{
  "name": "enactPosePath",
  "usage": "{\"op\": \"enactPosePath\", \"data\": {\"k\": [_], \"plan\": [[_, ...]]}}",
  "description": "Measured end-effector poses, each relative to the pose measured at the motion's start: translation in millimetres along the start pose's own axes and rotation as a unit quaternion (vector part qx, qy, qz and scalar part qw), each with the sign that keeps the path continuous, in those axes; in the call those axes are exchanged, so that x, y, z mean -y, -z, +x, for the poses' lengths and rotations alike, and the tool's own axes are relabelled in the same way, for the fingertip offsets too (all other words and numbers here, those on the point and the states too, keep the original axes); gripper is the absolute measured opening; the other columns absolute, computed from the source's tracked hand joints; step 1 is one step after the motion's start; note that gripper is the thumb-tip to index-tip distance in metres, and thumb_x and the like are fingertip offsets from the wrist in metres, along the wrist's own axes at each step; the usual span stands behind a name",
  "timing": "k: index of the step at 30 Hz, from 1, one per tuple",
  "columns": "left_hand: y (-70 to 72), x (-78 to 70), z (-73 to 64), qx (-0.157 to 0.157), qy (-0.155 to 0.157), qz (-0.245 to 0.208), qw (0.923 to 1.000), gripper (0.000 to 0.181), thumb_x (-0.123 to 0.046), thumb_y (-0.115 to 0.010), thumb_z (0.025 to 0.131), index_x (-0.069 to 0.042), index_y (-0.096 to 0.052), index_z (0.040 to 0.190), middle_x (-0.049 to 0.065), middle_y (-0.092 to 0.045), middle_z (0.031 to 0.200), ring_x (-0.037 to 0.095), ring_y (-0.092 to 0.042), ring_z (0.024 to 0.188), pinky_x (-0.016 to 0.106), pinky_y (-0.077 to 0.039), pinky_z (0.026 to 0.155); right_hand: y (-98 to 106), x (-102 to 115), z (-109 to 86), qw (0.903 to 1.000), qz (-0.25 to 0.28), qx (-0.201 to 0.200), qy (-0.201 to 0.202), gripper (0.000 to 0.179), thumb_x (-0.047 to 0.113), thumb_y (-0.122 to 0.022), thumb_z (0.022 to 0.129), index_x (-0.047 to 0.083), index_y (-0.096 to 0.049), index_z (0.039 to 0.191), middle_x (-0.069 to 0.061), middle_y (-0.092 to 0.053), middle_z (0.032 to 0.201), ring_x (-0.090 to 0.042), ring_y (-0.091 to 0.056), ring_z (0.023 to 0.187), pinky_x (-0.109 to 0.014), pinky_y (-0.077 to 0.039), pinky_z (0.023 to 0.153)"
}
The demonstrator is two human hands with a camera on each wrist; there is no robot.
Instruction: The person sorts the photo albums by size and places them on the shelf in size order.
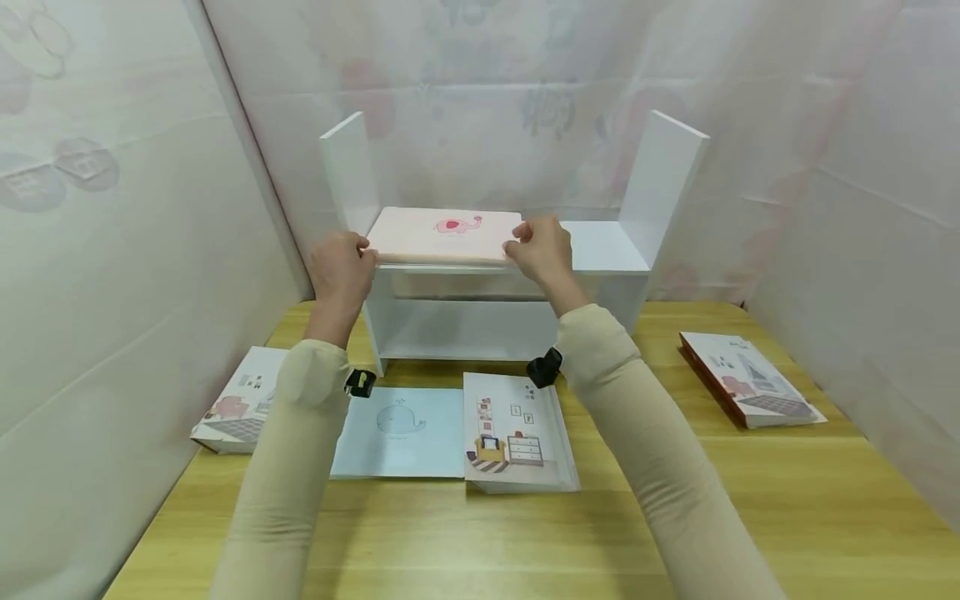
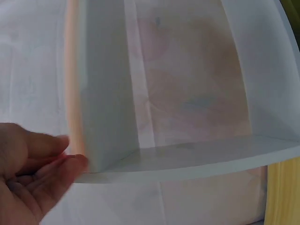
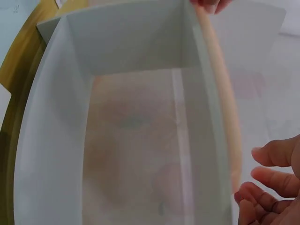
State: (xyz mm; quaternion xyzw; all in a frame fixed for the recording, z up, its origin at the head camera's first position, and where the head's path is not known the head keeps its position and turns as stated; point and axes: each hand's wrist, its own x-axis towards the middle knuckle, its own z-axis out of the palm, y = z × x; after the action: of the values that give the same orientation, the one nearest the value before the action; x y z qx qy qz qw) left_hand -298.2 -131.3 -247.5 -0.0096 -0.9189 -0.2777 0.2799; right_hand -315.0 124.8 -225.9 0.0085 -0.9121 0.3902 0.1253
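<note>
A pink book (image 1: 442, 236) with a red elephant on its cover lies flat on the upper board of a white shelf (image 1: 600, 242), towards the left side panel. My left hand (image 1: 342, 271) pinches the book's front left corner; in the left wrist view, thumb and finger (image 2: 75, 164) meet at the end of its pale orange edge. At the right end is my right hand (image 1: 543, 250), its fingertips against the book. The right wrist view shows that hand (image 3: 276, 183) with thumb and fingers apart, loosely bent beside the book's edge (image 3: 225, 112).
On the wooden table (image 1: 525, 542) before the shelf lie a light blue book (image 1: 405, 433) with a whale drawing and a white book (image 1: 517, 433) with a furniture picture. Further white books lie at the left (image 1: 243, 400) and right (image 1: 750, 379). Printed curtains (image 1: 480, 58) hang around.
</note>
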Motion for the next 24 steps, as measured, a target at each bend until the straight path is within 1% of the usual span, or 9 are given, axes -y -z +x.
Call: {"op": "enactPosePath", "data": {"k": [3,6,10,12,14,17,20,24], "plan": [[6.2,0.3,-7.9,0.043,0.01,-0.002,0.999,0.029,-0.011,-0.061,0.099,0.008,-0.072,0.119,0.026,-0.074,0.113,0.041,-0.071,0.102,0.05,-0.057,0.091,2,2,-11.6,0.9995,-0.007,0.017,0.026,0.034,0.019,-0.063,0.098,-0.003,-0.069,0.124,-0.021,-0.067,0.126,-0.036,-0.061,0.12,-0.047,-0.051,0.101],[12.6,0.1,-15.0,0.085,0.026,-0.008,0.996,0.035,-0.017,-0.061,0.101,0.008,-0.068,0.126,0.028,-0.071,0.117,0.042,-0.067,0.109,0.053,-0.054,0.095,5,6,-21.8,0.9984,-0.012,0.029,0.047,0.035,0.021,-0.062,0.098,-0.002,-0.069,0.124,-0.021,-0.068,0.125,-0.036,-0.062,0.117,-0.048,-0.052,0.099],[19.4,-0.5,-23.0,0.143,0.027,0.0,0.9893,0.043,-0.021,-0.058,0.103,0.006,-0.061,0.136,0.028,-0.065,0.132,0.043,-0.06,0.122,0.056,-0.051,0.102,7,9,-34.0,0.9977,-0.004,0.05,0.046,0.035,0.021,-0.061,0.099,-0.001,-0.067,0.127,-0.021,-0.068,0.126,-0.035,-0.063,0.116,-0.048,-0.054,0.097],[21.7,-0.4,-27.0,0.166,0.022,0.006,0.9859,0.047,-0.023,-0.058,0.104,0.005,-0.056,0.141,0.028,-0.061,0.138,0.044,-0.057,0.128,0.058,-0.049,0.105,7,9,-39.7,0.997,0.005,0.065,0.041,0.036,0.02,-0.061,0.099,0.0,-0.066,0.129,-0.02,-0.068,0.126,-0.034,-0.063,0.116,-0.047,-0.054,0.095],[23.9,0.3,-31.1,0.18,0.021,0.007,0.9834,0.05,-0.023,-0.058,0.104,0.004,-0.052,0.146,0.027,-0.058,0.142,0.044,-0.055,0.13,0.059,-0.047,0.107,7,8,-44.7,0.9956,0.011,0.083,0.04,0.036,0.02,-0.061,0.1,0.0,-0.065,0.13,-0.02,-0.067,0.127,-0.033,-0.063,0.115,-0.047,-0.055,0.095],[26.5,3.4,-37.6,0.191,0.015,0.014,0.9814,0.054,-0.024,-0.058,0.104,0.004,-0.047,0.149,0.027,-0.057,0.143,0.045,-0.055,0.13,0.06,-0.046,0.108,6,6,-52.1,0.9932,0.007,0.109,0.04,0.038,0.022,-0.062,0.101,0.001,-0.063,0.132,-0.019,-0.067,0.128,-0.033,-0.064,0.114,-0.047,-0.055,0.096],[28.5,7.2,-44.2,0.198,0.008,0.028,0.9797,0.053,-0.024,-0.057,0.104,0.004,-0.048,0.148,0.027,-0.055,0.145,0.046,-0.053,0.132,0.06,-0.045,0.109,4,4,-59.1,0.9907,-0.004,0.128,0.047,0.039,0.024,-0.062,0.102,0.0,-0.063,0.133,-0.019,-0.067,0.129,-0.034,-0.063,0.116,-0.048,-0.055,0.098],[30.3,10.9,-53.1,0.216,0.0,0.046,0.9753,0.051,-0.025,-0.057,0.103,0.005,-0.052,0.145,0.027,-0.055,0.146,0.048,-0.052,0.132,0.061,-0.047,0.105,1,2,-66.9,0.9885,-0.021,0.137,0.059,0.04,0.023,-0.062,0.101,-0.001,-0.063,0.132,-0.02,-0.066,0.13,-0.035,-0.062,0.118,-0.048,-0.055,0.098]]}}
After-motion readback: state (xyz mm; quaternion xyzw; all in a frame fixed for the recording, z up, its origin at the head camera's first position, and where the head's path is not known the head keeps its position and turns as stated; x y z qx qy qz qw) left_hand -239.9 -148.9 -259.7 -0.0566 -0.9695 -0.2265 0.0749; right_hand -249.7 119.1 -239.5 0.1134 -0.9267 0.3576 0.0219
